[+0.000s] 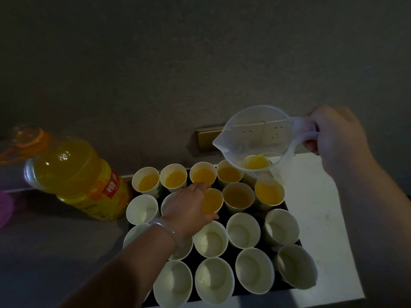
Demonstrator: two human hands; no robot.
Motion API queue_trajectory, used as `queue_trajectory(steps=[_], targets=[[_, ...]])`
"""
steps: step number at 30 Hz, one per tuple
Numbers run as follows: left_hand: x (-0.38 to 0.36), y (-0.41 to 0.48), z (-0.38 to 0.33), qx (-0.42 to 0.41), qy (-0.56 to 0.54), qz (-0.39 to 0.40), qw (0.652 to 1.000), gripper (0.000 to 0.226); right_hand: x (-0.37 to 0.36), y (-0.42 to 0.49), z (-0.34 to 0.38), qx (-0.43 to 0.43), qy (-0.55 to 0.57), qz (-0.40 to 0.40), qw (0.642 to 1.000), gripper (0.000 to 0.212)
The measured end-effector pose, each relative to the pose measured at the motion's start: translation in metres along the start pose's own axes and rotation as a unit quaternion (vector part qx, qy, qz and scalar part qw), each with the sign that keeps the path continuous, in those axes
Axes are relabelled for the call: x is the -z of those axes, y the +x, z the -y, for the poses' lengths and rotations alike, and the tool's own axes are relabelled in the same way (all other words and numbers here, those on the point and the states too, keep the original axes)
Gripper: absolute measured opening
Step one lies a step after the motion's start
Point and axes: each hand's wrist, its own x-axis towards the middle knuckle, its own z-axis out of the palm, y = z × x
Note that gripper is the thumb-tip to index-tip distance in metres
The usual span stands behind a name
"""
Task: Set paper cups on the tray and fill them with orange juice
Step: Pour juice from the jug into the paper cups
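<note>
Head view: the left hand (pixel 189 210) wraps fingers and thumb round a filled paper cup (pixel 213 202) on the black tray (pixel 231 252). At the tray's 1 o'clock, the right hand (pixel 338 134) grips a clear measuring jug (pixel 255 134) by its handle. The orange juice bottle (pixel 75 174) stands at 10 o'clock.

Left grip (pixel 191 207) low, right grip (pixel 338 136) high.

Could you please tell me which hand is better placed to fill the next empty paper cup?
Right: the right hand holds the measuring jug by its handle above the tray, some juice left inside. The left hand grips a filled cup.
</note>
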Motion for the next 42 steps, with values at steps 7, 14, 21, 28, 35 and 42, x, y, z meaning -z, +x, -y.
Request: queue_trajectory(steps=[7, 14, 21, 28, 35, 42], targets=[[0.003, -0.007, 0.002, 0.019, -0.052, -0.022, 0.998, 0.079, -0.002, -0.004, 0.006, 0.008, 0.011, 0.010, 1.000, 0.029], [0.018, -0.032, 0.026, 0.053, -0.085, -0.128, 0.987, 0.063, -0.006, -0.009, 0.007, 0.023, 0.001, 0.016, 1.000, 0.030], [0.014, -0.042, 0.043, 0.111, -0.007, -0.099, 0.989, 0.070, -0.017, -0.010, 0.008, -0.009, 0.005, 0.014, 1.000, 0.018], [0.010, -0.037, 0.041, 0.129, 0.054, -0.081, 0.987, 0.068, -0.026, -0.020, 0.011, 0.013, 0.036, 0.044, 0.998, 0.013], [0.012, -0.036, 0.040, 0.135, 0.041, -0.072, 0.987, 0.067, -0.027, -0.034, 0.021, 0.018, 0.036, 0.067, 0.997, 0.021], [0.014, -0.038, 0.039, 0.125, -0.006, -0.090, 0.988, 0.065, -0.031, -0.036, 0.024, 0.015, 0.048, 0.092, 0.995, 0.021]])
